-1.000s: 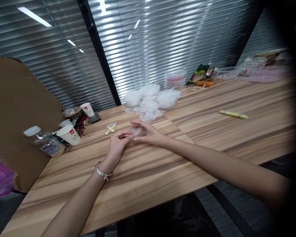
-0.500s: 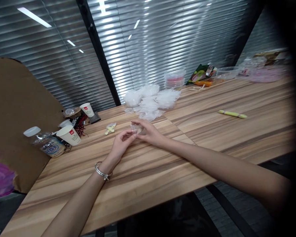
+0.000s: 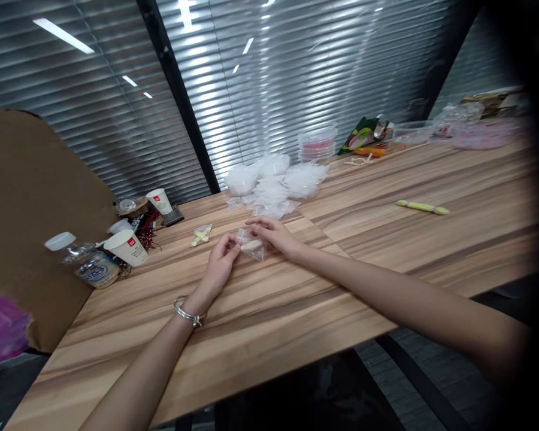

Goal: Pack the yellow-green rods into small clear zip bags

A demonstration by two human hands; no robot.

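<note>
A small clear plastic bag (image 3: 254, 246) with something pale and beige inside lies at the middle of the table, between my hands. My left hand (image 3: 221, 260) pinches its left edge between thumb and fingers. Above the bag's upper right side, my right hand (image 3: 278, 235) has its fingers stretched out, at or touching the plastic; its thumb is hidden. To the left lies another small clear bag (image 3: 201, 235) with yellow pieces in it. Behind my hands is a heap of clear plastic bags (image 3: 273, 188).
Paper cups (image 3: 126, 246) and a plastic bottle (image 3: 94, 266) stand left by a cardboard panel (image 3: 36, 197). Stacked clear tubs (image 3: 317, 142) are at the back. A yellow double-ended stick (image 3: 422, 207) lies right. Packets and an orange item (image 3: 370, 152) line the back edge.
My right hand has loosened and lifted slightly from the bag, its fingers straighter. The bag now shows more fully between my hands, lower edge toward me. My left hand has shifted slightly left.
</note>
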